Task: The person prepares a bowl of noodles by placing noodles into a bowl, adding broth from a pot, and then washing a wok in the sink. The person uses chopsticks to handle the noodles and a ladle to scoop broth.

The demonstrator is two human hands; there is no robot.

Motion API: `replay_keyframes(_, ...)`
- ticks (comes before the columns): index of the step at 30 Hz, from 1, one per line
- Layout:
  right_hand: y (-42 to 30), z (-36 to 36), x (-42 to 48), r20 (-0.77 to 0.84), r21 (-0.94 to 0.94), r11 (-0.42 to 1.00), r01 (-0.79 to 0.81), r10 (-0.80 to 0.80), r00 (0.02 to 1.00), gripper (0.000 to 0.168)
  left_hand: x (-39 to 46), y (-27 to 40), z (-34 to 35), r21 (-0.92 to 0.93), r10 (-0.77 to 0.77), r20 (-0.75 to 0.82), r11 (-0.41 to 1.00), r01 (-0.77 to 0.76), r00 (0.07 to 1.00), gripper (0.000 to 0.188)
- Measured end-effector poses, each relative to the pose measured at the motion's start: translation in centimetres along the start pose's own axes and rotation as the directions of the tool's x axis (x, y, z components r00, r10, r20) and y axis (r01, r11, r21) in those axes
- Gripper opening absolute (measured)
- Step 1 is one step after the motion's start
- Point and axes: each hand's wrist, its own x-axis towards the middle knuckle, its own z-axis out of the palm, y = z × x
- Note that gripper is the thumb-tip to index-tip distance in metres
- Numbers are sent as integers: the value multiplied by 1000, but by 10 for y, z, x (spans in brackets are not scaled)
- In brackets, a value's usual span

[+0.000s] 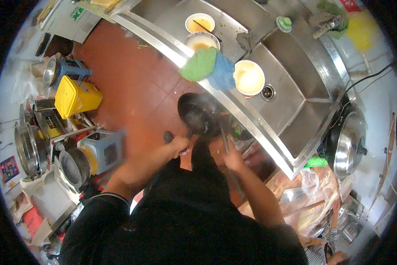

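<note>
Beside a steel sink, a dark round pan (198,112), blurred and seen from above, is in front of my body. My left hand (180,146) is closed at its left lower side, with a dark handle end (168,136) sticking out past the fist. My right hand (233,159) grips a long grey rod-like handle (225,137) that runs from the pan's right side back along my forearm; its far end is unclear. On the sink rim nearby hang a green cloth (200,64) and a blue cloth (221,76).
The sink (284,79) holds a white bowl (250,78) near the drain and two stacked-looking bowls (200,24) with chopsticks. Left stand a yellow bin (77,97) and a grey-blue stool (104,150). Another person's striped sleeve (318,253) shows lower right, near a covered wok (346,145).
</note>
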Motion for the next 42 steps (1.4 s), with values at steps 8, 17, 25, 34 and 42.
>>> replay_keyframes(8,-127,-77,-68,537,439,855,-276,-3,844,61,-48,-80,-122,-154,93,45,984,-85,995,11)
replay_keyframes(17,-292,-139,-81,483,758,611,-230,-288,827,70,-243,-70,-224,-106,402,-249,893,-437,881,27)
replay_keyframes(25,-353,-206,-88,199,911,401,-102,-210,957,71,-297,87,-250,99,621,-159,783,-614,767,16)
replay_keyframes(34,-338,-225,72,0,997,72,7,-103,995,51,-160,312,-200,-138,547,113,836,-532,830,12)
replay_keyframes(42,-343,-208,202,3,994,-106,5,69,998,20,-46,391,-191,53,346,142,933,-357,927,12)
